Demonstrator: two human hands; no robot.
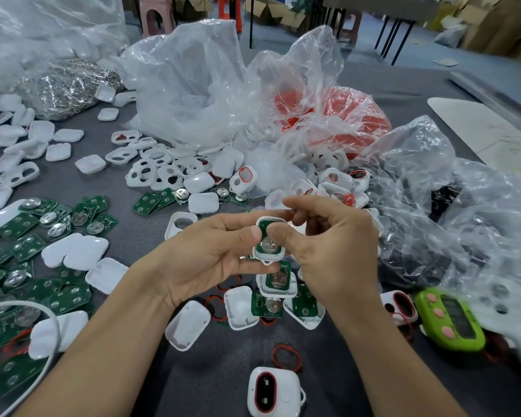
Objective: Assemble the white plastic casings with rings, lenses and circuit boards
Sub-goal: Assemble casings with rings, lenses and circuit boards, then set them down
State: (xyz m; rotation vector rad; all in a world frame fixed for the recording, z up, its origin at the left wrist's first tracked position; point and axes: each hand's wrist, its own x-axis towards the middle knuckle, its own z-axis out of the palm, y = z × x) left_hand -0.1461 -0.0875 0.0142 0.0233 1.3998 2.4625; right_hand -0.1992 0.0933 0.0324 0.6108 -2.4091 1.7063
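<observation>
White casing (266, 259) gripped in left hand (205, 254), green board (264, 227) pinched down by thumb and curled fingers of right hand (334, 245): risk of crooked seating or slip from uneven pressure.

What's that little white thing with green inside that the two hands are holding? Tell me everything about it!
It is a small white casing, rounded and plastic-looking, open side up. A green circuit board with a round silver disc sits inside. A little loop sticks out at its near end. The left hand pinches it, and the right hand's thumb presses on the board.
</observation>
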